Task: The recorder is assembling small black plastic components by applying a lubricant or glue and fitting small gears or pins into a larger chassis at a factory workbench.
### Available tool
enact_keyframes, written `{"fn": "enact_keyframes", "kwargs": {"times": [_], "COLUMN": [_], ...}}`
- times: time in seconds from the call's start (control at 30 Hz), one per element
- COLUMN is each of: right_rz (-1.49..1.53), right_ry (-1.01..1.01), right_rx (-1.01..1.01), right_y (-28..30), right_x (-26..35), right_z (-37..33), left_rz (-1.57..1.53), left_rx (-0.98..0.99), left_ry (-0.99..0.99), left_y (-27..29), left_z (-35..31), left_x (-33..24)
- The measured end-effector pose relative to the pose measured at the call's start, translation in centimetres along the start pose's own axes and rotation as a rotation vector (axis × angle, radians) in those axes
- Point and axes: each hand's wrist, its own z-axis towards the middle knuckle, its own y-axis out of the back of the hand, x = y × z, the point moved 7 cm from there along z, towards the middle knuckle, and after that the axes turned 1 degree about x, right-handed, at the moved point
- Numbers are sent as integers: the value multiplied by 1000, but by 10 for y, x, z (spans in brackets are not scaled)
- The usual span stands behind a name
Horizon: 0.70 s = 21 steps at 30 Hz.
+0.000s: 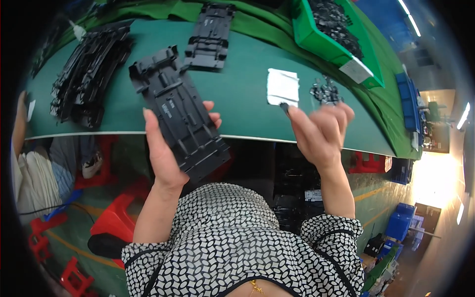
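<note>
A long black moulded plastic panel (180, 119) is in my left hand (166, 158), tilted above the table's near edge. My thumb lies along its left side and my fingertips show at its right side. My right hand (321, 131), slightly blurred, pinches a small black plastic piece (284, 107) between thumb and finger, by the lower edge of a folded white cloth (283, 86). Just beyond that hand lies a loose pile of small black pieces (325, 90).
Similar black panels are stacked (91, 74) at the left, and another single panel (210, 37) lies at the back. A green bin (309, 32) with many small black parts stands far right on the green table (242, 64). Another person's arm (20, 126) shows at the left edge.
</note>
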Motion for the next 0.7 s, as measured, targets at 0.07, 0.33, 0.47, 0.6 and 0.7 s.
{"fn": "enact_keyframes", "kwargs": {"times": [0.07,0.33,0.47,0.6,0.7], "right_rz": [-9,78,184,315,381], "right_ry": [72,131,80,92,85], "right_rx": [-47,-103,-59,-82,-109], "right_y": [13,22,22,24,17], "right_x": [19,46,56,82,93], "right_z": [-4,-9,-5,5,8], "left_rz": [-5,-35,-45,67,153], "left_rx": [37,92,47,-4,-21], "left_ry": [3,-12,-30,-90,-157], "left_y": [1,-3,-3,-7,-13], "left_z": [3,-1,-7,-5,-6], "left_x": [1,-3,-2,1,-2]}}
